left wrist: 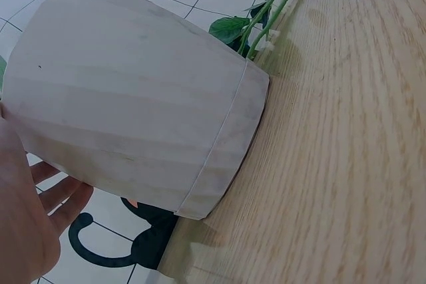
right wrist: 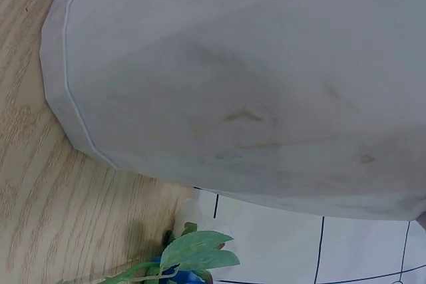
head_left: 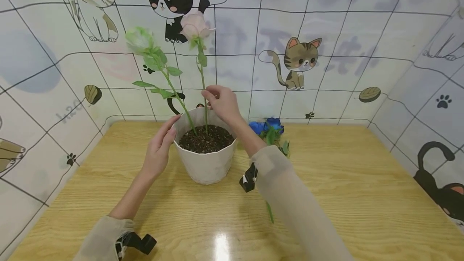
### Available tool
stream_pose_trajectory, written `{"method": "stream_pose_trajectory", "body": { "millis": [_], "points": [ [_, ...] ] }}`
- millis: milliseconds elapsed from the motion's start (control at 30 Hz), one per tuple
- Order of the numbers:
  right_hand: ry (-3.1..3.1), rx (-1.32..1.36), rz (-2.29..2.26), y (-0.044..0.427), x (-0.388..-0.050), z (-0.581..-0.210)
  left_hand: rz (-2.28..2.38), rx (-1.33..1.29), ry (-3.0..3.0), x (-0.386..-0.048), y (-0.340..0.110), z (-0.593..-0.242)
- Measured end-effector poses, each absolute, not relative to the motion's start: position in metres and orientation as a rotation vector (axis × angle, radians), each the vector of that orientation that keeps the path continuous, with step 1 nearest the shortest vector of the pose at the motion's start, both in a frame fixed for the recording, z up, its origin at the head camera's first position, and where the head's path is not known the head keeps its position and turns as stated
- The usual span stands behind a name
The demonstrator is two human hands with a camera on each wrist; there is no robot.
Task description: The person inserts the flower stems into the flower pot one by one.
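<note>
A white pot (head_left: pixel 206 167) of dark soil (head_left: pixel 208 142) stands on the table, and two stems rise from the soil. The pale pink rose (head_left: pixel 195 25) is upright; my right hand (head_left: pixel 224 104) pinches its stem between thumb and fingers above the pot's rim. The white-green rose (head_left: pixel 140 40) leans left. My left hand (head_left: pixel 159 148) rests with extended fingers against the pot's left side. In the left wrist view that hand (left wrist: pixel 33 211) is beside the pot (left wrist: pixel 133 91). The right wrist view is mostly filled by the pot (right wrist: pixel 233 84).
Blue roses (head_left: pixel 273 125) with green stems lie on the wooden table (head_left: pixel 344 180) to the right of the pot, partly under my right forearm. A tiled-pattern wall covering (head_left: pixel 235 31) with cartoon cats stands behind and at both sides.
</note>
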State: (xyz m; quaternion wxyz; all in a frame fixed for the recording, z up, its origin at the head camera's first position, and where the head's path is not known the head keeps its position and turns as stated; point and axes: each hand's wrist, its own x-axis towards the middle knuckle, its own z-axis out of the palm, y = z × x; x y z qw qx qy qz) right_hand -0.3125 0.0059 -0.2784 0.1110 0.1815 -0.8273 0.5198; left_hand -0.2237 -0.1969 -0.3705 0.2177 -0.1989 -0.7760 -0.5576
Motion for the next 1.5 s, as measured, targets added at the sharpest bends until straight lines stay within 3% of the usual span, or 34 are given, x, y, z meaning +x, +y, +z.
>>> {"method": "stream_pose_trajectory", "body": {
  "millis": [700, 1500],
  "points": [
    [-2.337, 0.532, 1.610, 0.024, -0.297, -0.274, -1.532, -0.560, -2.146, -0.225, -0.195, -0.370],
    [-2.180, 0.571, 1.906, 0.082, -0.280, -0.274, -1.562, -0.544, -2.131, -0.224, -0.196, -0.372]
  ]
}}
